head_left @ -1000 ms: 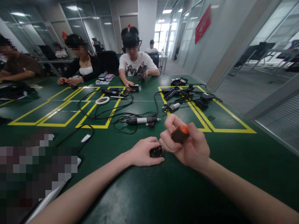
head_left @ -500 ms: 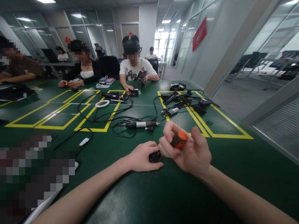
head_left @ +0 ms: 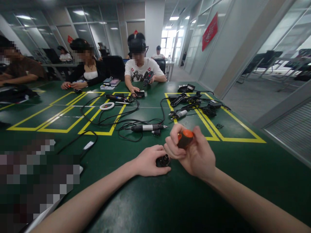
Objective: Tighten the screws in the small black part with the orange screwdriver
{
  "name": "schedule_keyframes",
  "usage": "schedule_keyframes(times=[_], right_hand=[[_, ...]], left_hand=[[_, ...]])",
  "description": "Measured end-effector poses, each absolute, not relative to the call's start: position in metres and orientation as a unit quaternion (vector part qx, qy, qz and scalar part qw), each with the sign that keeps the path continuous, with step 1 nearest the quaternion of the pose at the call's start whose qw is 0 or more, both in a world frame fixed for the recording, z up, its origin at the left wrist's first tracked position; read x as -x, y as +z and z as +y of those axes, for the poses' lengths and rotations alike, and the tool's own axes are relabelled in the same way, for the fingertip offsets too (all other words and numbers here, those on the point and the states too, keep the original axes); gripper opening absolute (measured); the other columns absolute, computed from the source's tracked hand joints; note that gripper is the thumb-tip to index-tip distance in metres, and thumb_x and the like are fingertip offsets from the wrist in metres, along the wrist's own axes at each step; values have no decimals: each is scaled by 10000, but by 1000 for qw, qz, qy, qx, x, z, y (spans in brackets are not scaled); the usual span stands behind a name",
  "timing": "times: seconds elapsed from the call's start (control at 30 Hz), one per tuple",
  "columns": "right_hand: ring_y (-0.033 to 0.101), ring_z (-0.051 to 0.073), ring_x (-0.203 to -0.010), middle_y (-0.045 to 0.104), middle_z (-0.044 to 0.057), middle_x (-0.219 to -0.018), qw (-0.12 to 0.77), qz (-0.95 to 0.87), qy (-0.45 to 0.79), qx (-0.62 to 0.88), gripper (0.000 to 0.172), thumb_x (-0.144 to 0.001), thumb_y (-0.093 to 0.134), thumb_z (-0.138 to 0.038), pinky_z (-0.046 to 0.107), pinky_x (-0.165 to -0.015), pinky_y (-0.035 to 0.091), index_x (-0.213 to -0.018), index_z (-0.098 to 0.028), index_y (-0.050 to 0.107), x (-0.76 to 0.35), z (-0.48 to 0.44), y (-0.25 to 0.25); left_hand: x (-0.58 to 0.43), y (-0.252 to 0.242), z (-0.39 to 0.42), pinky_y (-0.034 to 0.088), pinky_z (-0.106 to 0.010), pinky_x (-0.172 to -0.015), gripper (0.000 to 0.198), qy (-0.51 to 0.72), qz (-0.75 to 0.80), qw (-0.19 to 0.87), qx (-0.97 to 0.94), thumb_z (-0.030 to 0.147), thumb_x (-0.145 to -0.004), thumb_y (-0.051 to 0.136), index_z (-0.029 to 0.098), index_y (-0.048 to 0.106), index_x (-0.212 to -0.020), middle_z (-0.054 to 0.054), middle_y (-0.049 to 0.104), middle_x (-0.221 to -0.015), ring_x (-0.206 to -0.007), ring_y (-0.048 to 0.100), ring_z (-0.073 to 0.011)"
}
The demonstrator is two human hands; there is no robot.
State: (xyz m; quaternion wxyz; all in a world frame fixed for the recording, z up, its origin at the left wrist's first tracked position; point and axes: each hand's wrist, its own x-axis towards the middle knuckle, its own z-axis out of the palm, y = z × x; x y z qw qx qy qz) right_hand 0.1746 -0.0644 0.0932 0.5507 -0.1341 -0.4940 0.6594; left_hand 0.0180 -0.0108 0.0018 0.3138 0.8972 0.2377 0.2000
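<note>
My left hand rests on the green table with its thumb and fingers closed around a small black round part, which has a short post sticking up. Just to the right and a little higher, my right hand is wrapped round a screwdriver with a dark grey and orange handle. The orange butt end of the handle faces up and toward me. Its shaft and tip are hidden behind my fingers, so I cannot tell whether it touches the black part.
A grey and black electric screwdriver with a looped cable lies beyond my hands. Cables and tools crowd the far right. A white ring lies at left. Across the table a person holds a power drill.
The screwdriver handle has turned in my right hand, and its fingers have shifted slightly. My left hand keeps its hold on the black part. The whole view has moved a little.
</note>
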Motion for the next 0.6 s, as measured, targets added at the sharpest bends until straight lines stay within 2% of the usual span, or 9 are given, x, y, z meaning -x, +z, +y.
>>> schedule_keyframes(times=[0.17, 0.27, 0.4, 0.5, 0.6], right_hand=[[199, 89, -474, 313, -106, -562, 554, -493, 654, 147, 364, -965, 615, -581, 221, -469, 195, -891, -244, 500, -176, -64, 92], [226, 90, -467, 349, -86, -576, 552, -501, 648, 156, 444, -984, 543, -640, 228, -444, 202, -832, -222, 536, -176, -61, 89], [227, 93, -449, 319, -78, -538, 548, -518, 637, 157, 541, -1003, 461, -670, 249, -444, 196, -732, -207, 533, -174, -63, 86], [220, 96, -446, 290, -88, -519, 542, -518, 644, 150, 531, -988, 468, -683, 256, -462, 213, -740, -216, 517, -173, -68, 87], [188, 92, -450, 280, -106, -533, 541, -513, 652, 135, 486, -928, 570, -705, 246, -471, 215, -812, -241, 485, -175, -70, 89]], left_hand=[[-18, 0, -11, 522, -314, -912, 303, 201, 248, 310, -896, 423, -809, 757, 199, 740, -1013, -57, 719, -1038, -986, 671, -218], [-18, 0, -11, 522, -309, -928, 297, 199, 248, 314, -895, 417, -806, 762, 206, 738, -1012, -53, 714, -1053, -999, 669, -214], [-18, 3, -13, 528, -301, -903, 287, 199, 242, 337, -888, 396, -798, 765, 201, 730, -1006, -45, 704, -1032, -974, 661, -210], [-19, 4, -14, 532, -281, -836, 268, 197, 252, 353, -879, 389, -799, 761, 197, 724, -982, -34, 695, -972, -918, 654, -198], [-19, 4, -14, 535, -279, -857, 287, 188, 256, 346, -883, 402, -807, 759, 200, 717, -1006, -38, 698, -1023, -953, 655, -201]])
